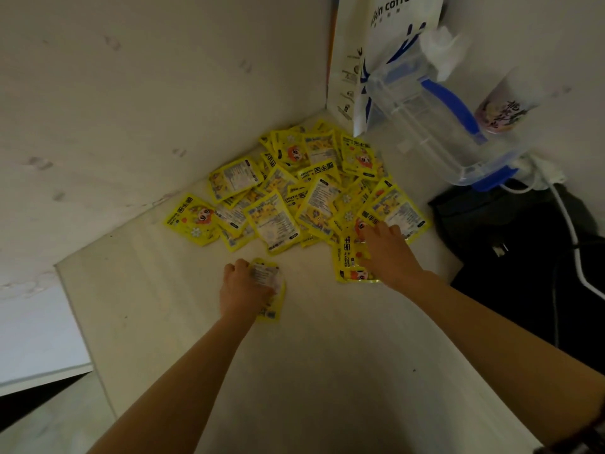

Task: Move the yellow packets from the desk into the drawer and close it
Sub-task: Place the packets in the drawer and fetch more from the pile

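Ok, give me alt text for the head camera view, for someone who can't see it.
Two bare arms reach over a pale desk toward a pile of yellow packets in the corner: the left hand grips a few packets, the right hand rests on the pile's near edge. A clear container with blue clips and a white coffee bag stand behind.

Home desk corner: coffee bag (389, 44), pitcher (435, 126)

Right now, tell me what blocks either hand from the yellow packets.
Nothing visible does. The left hand already grips some packets, and the right hand rests on the pile on the desk.
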### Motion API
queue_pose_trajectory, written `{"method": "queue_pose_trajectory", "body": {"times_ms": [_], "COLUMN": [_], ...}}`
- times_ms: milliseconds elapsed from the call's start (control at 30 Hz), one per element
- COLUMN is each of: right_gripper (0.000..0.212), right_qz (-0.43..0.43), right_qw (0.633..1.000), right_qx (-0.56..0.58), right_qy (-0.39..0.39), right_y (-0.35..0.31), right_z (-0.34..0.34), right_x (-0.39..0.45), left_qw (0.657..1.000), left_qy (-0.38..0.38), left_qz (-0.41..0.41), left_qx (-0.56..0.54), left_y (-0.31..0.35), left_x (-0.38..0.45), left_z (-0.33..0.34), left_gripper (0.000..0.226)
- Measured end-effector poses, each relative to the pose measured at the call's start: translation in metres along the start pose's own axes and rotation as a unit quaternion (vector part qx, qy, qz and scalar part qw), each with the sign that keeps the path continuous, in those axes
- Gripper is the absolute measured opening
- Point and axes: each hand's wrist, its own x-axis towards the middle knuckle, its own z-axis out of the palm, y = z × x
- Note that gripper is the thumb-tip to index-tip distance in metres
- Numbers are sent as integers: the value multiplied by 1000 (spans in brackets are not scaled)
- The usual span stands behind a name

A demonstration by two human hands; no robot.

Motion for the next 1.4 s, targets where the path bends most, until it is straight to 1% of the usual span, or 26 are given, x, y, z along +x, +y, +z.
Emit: {"method": "queue_pose_trajectory", "body": {"times_ms": [100, 167, 233, 333, 400, 500, 533, 600, 700, 800, 833, 933, 1000, 1100, 1167, 1267, 1333, 1400], "right_gripper": [47, 48, 45, 38, 31, 27, 28, 29, 28, 40, 40, 26, 31, 38, 35, 24, 26, 35], "right_qz": [-6, -13, -9, -1, 13, 42, 57, 85, 136, 172, 174, 182, 187, 218, 234, 218, 210, 214], "right_qw": [1000, 1000, 999, 997, 992, 966, 958, 954, 958, 957, 955, 949, 948, 945, 937, 930, 925, 923], "right_qx": [-1, -7, 12, 69, 127, 254, 278, 280, 238, 221, 225, 249, 251, 239, 254, 289, 309, 311], "right_qy": [-7, -25, -31, -25, -18, 29, 45, 67, 84, 81, 81, 71, 63, 52, 52, 64, 66, 69], "right_y": [1, 3, 6, 12, 20, 36, 42, 54, 71, 77, 76, 74, 74, 75, 75, 72, 72, 72], "right_z": [6, 9, 7, -4, -12, -21, -24, -27, -20, -14, -14, -12, -9, -4, -3, -5, -6, -5], "right_x": [-4, -4, -5, -4, -1, 11, 15, 22, 31, 35, 36, 42, 46, 49, 49, 44, 40, 38], "left_qw": [999, 997, 990, 978, 966, 952, 949, 945, 940, 949, 953, 961, 961, 954, 948, 938, 932, 931], "left_qy": [-6, -3, 1, 20, 23, 15, 15, 18, 26, 47, 57, 82, 84, 68, 60, 63, 66, 73], "left_qz": [-1, -5, -21, -39, -57, -82, -86, -91, -95, -104, -107, -110, -113, -130, -135, -142, -144, -142], "left_qx": [-31, -79, -139, -204, -251, -293, -303, -313, -326, -293, -276, -240, -236, -263, -281, -310, -325, -329], "left_y": [-8, -7, 0, 16, 28, 43, 46, 54, 58, 57, 57, 58, 59, 63, 64, 67, 68, 69], "left_x": [-4, -5, -5, 5, 17, 35, 42, 49, 57, 63, 63, 64, 64, 63, 62, 59, 57, 54], "left_z": [0, -2, -7, -16, -20, -22, -21, -20, -18, -13, -13, -11, -10, -7, -5, -3, -3, -4], "left_gripper": [56, 52, 49, 54, 62, 74, 76, 70, 44, 32, 31, 32, 33, 32, 30, 27, 26, 26]}}
